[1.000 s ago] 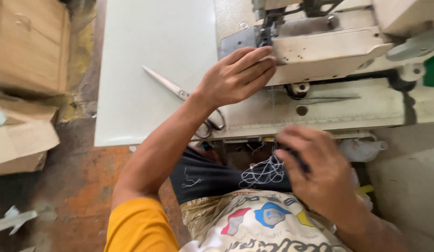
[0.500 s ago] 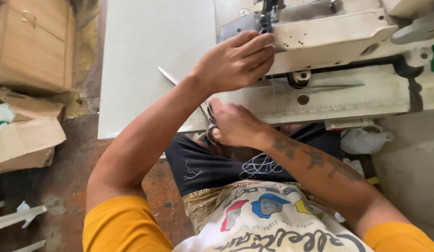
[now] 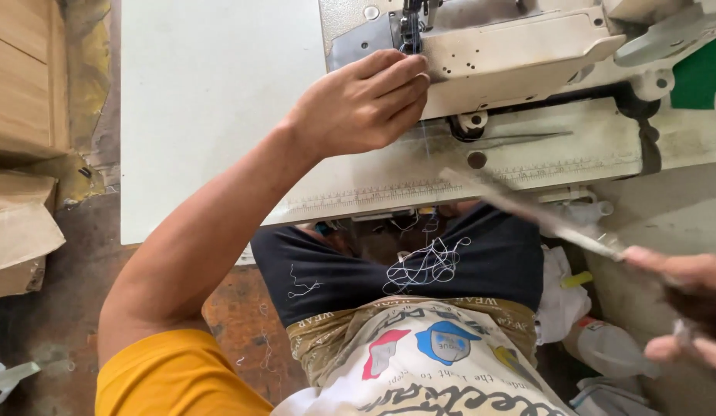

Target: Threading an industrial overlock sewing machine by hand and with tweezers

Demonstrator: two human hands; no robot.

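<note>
Two hands are at work here, and both are ours. Nearest to us, a small tangle of loose white threads [image 3: 429,264] lies on our dark shorts [image 3: 373,266], which show just under the table [image 3: 211,92] edge.

Our right hand [image 3: 685,308] is low at the right side, out past the table. Its grip is closed on the handles of one pair of scissors [image 3: 527,212]. The long blades are blurred and point up toward the sewing machine [image 3: 527,54]. We cannot tell if the blades are open or shut.

Farther off, our left hand [image 3: 362,104] rests against the front of the one sewing machine, close by the needle part [image 3: 410,27]. Its fingers are pinched together, and a thin thread [image 3: 424,139] hangs down just under them. We think they hold it, but it is too fine to be sure.

What could go wrong? We think the sharp blade tips could poke our left fingers if they come in too fast. The thread could slip out of the pinch and pull back through the needle. If the machine started, the needle could hurt fingers this close to it.

At the far left we count two cardboard boxes [image 3: 23,85] on the floor [image 3: 50,339].
</note>
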